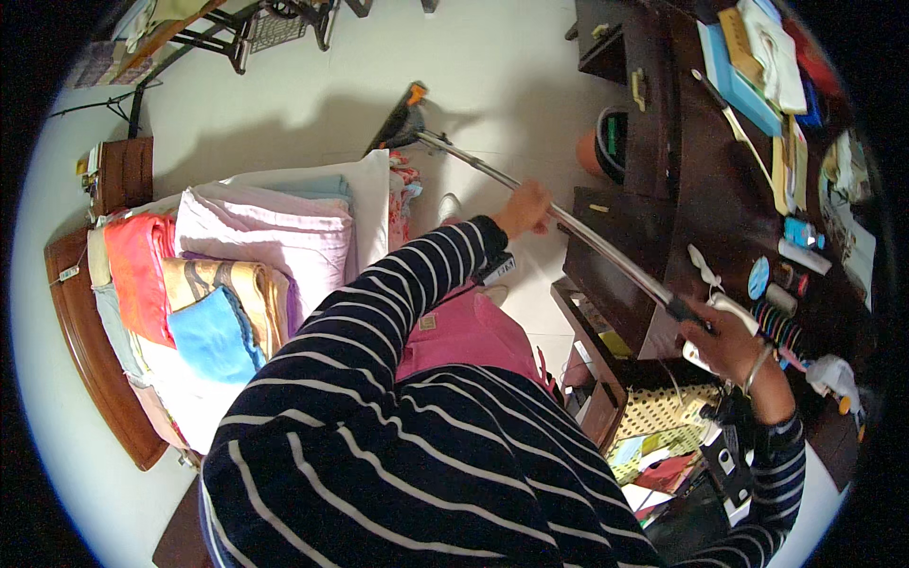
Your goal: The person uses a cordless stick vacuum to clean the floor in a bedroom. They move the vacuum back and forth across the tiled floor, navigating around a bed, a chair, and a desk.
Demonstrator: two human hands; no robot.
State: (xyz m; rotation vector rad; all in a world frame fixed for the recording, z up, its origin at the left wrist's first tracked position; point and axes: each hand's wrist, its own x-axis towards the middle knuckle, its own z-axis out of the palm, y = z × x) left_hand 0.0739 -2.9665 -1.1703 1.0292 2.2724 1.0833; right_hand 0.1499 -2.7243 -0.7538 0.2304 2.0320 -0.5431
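A broom with a metal handle [603, 248] slants across the view, from the upper middle down to the right. Its dark head with an orange end [401, 121] rests on the pale floor [454, 50] past the corner of the bed. My left hand [525, 209] is wrapped around the middle of the handle. Around the black grip at the handle's upper end, my right hand [721, 341] is closed, a bangle on its wrist. That hand is over the edge of the dark desk [717, 184].
To the left, a bed carries folded blankets [263, 227] and a blue cloth [216, 337]. A waste bin [593, 153] stands against the desk's drawers [614, 213]. Below the desk, an open drawer [568, 305] juts out near a polka-dot box [650, 408]. Furniture legs [241, 42] stand at the upper left.
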